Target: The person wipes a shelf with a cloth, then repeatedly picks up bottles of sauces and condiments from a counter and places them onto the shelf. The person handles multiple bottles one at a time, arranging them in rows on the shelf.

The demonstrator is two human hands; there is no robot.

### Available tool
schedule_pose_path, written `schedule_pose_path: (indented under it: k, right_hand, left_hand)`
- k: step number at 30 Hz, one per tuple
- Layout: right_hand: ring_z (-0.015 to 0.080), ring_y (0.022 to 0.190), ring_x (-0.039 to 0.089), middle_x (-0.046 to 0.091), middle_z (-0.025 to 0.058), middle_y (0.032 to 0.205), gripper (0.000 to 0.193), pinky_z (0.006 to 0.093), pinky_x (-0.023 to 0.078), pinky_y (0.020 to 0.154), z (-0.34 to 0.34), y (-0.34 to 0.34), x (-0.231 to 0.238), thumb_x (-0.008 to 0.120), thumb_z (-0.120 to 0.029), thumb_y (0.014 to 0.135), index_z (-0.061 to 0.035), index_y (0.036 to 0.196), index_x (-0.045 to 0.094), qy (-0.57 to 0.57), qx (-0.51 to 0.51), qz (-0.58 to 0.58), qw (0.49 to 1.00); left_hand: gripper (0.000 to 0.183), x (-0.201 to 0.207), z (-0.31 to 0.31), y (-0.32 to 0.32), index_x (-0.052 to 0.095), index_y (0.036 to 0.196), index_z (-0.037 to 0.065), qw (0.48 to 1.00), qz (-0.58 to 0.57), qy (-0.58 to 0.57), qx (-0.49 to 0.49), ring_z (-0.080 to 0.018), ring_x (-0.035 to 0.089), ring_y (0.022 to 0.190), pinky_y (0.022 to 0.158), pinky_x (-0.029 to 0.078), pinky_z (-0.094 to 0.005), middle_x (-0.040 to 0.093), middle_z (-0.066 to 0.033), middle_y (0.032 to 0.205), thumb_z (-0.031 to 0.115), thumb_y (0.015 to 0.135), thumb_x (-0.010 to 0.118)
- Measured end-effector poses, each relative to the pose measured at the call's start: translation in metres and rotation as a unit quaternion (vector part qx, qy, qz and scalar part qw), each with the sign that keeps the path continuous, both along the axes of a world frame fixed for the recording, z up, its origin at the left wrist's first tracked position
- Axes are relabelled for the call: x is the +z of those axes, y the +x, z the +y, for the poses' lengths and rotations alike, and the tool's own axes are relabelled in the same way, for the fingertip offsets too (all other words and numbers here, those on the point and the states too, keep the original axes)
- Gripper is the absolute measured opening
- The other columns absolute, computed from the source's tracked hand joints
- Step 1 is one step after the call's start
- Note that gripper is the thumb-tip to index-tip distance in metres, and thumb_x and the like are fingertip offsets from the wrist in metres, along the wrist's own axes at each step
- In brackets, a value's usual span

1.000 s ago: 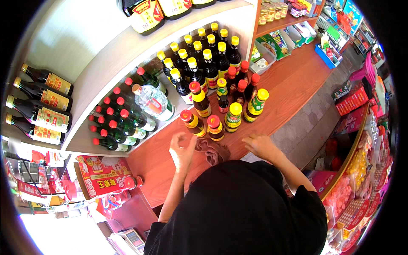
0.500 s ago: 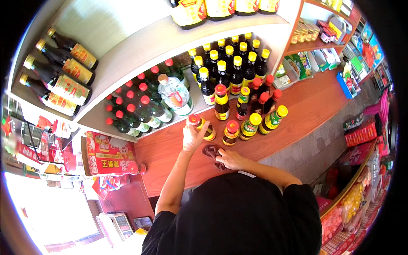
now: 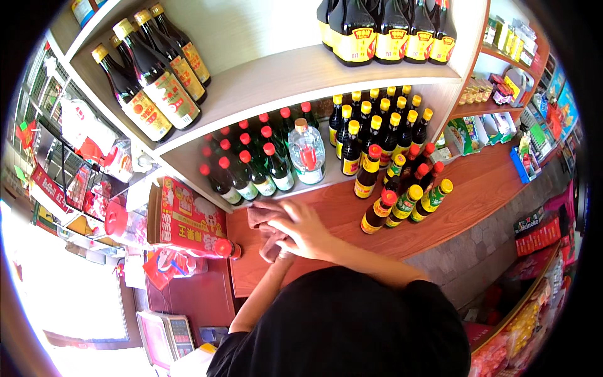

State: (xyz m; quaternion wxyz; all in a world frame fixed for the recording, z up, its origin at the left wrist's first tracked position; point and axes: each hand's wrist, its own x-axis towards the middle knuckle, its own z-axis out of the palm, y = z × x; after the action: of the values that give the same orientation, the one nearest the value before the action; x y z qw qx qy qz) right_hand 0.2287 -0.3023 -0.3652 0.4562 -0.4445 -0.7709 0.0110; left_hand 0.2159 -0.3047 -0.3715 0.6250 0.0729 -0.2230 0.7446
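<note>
A dark brown cloth [image 3: 262, 215] is bunched up over the wooden counter [image 3: 339, 248], left of the sauce bottles. My right hand [image 3: 306, 231] is closed on it, fingers pointing left. My left hand [image 3: 286, 254] comes up underneath, touching or very near the cloth. Its fingers are hidden by the right hand and the cloth, so what it holds does not show. Nearest on the right stands a dark sauce bottle with a red cap [image 3: 378, 213]. Beside it are two green-labelled bottles with yellow caps [image 3: 404, 207] and another red-capped bottle [image 3: 367, 176].
Green bottles with red caps [image 3: 251, 169], a large clear jug [image 3: 308, 154] and dark yellow-capped bottles [image 3: 377, 132] fill the lower shelf. A red carton [image 3: 188, 217] and a red-lidded jar [image 3: 227, 248] stand left. Tall dark bottles [image 3: 160, 81] line the shelf above.
My right hand has lifted the cloth off the counter and moved left, over my left hand. The red-capped bottle my left hand was gripping no longer shows. The view has shifted.
</note>
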Motion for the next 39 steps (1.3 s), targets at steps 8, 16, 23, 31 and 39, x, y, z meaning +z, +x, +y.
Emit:
schedule_pose_path:
  k: [8, 16, 23, 31, 39]
  right_hand:
    - [0.0182, 0.088, 0.067, 0.069, 0.0107, 0.101, 0.027, 0.0313, 0.050, 0.079, 0.063, -0.016, -0.021, 0.060, -0.023, 0.095, 0.0006, 0.106, 0.067, -0.322, 0.049, 0.480, 0.815]
    - [0.0213, 0.094, 0.064, 0.066, 0.0115, 0.104, 0.037, 0.0353, 0.049, 0.088, 0.052, 0.013, -0.232, 0.045, -0.022, 0.098, -0.0009, 0.127, 0.054, -0.390, -0.018, 0.378, 0.840]
    - [0.0327, 0.120, 0.047, 0.050, 0.0161, 0.125, 0.030, 0.0460, 0.042, 0.094, -0.012, 0.032, -0.249, 0.049, -0.017, 0.090, -0.0044, 0.115, 0.059, -0.195, -0.121, -0.128, 0.965]
    - [0.0346, 0.130, 0.041, 0.045, 0.0149, 0.136, 0.040, 0.0488, 0.041, 0.098, -0.072, 0.093, -0.209, 0.042, -0.022, 0.093, -0.0158, 0.132, 0.052, -0.269, 0.000, -0.373, 0.888]
    - [0.0388, 0.138, 0.032, 0.035, 0.0183, 0.148, 0.058, 0.0504, 0.033, 0.109, -0.138, 0.147, -0.209, 0.058, -0.022, 0.086, -0.0230, 0.142, 0.043, -0.281, -0.010, -0.331, 0.901]
  left_hand:
    - [0.035, -0.087, 0.058, -0.105, 0.057, 0.105, 0.002, 0.533, 0.811, -0.028, 0.241, -0.0242, 0.063, 0.090, 0.081, 0.050, -0.0370, 0.064, -0.0121, 0.095, 0.013, 0.075, 0.073]
    - [0.025, -0.100, 0.062, -0.102, 0.057, 0.086, 0.005, 0.596, 0.769, 0.008, 0.231, -0.0220, 0.067, 0.067, 0.066, 0.054, -0.0350, 0.067, -0.0086, 0.074, 0.013, 0.072, 0.077]
    - [0.026, -0.104, 0.053, -0.107, 0.060, 0.089, 0.004, 0.604, 0.768, -0.007, 0.212, -0.0128, 0.064, 0.072, 0.070, 0.054, -0.0297, 0.067, -0.0047, 0.079, 0.009, 0.073, 0.080]
    - [0.060, -0.106, 0.035, -0.116, 0.051, 0.102, 0.004, 0.537, 0.817, -0.038, 0.207, -0.0297, 0.067, 0.085, 0.077, 0.053, -0.0430, 0.065, -0.0135, 0.089, 0.031, 0.063, 0.088]
    - [0.072, -0.127, 0.038, -0.120, 0.051, 0.115, 0.000, 0.561, 0.804, -0.028, 0.194, -0.0242, 0.065, 0.086, 0.079, 0.053, -0.0391, 0.066, -0.0130, 0.096, 0.028, 0.062, 0.090]
